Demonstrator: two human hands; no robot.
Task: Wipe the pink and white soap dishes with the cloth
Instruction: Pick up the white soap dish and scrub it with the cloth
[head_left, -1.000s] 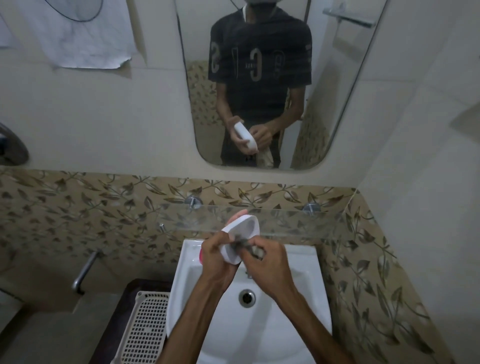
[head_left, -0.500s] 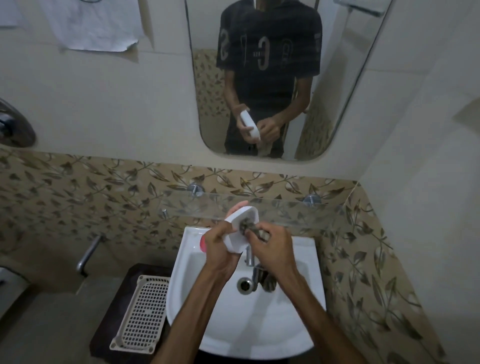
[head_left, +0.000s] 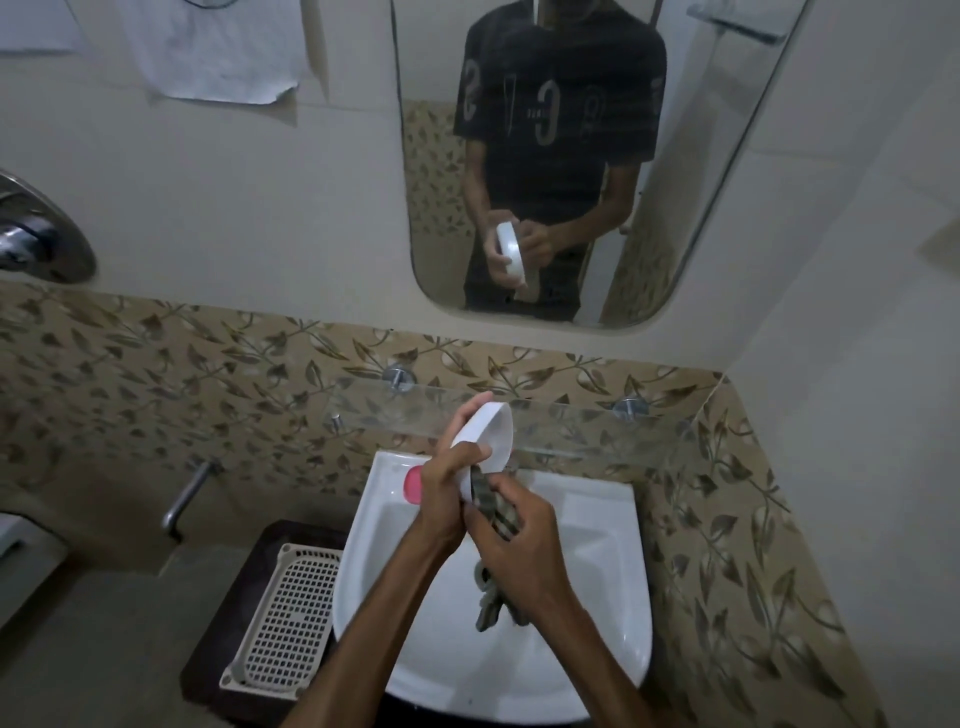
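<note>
My left hand (head_left: 441, 493) grips the white soap dish (head_left: 491, 431), held on edge above the back of the white sink (head_left: 597, 545). My right hand (head_left: 519, 540) presses a dark patterned cloth (head_left: 491, 501) against the lower part of the dish; the cloth's loose end (head_left: 491, 603) hangs into the basin. The pink soap dish (head_left: 413, 483) lies on the sink's back left corner, mostly hidden behind my left hand.
A glass shelf (head_left: 571, 421) runs along the wall just behind the dish. A mirror (head_left: 571, 156) above shows the person holding the dish. A cream perforated tray (head_left: 283, 623) sits on a dark stand left of the sink. A metal tap (head_left: 187, 493) sticks out at left.
The view has tilted down and nearer to the sink. My right hand with the cloth has slid from the dish's middle down to its lower end, and the dish stands more upright.
</note>
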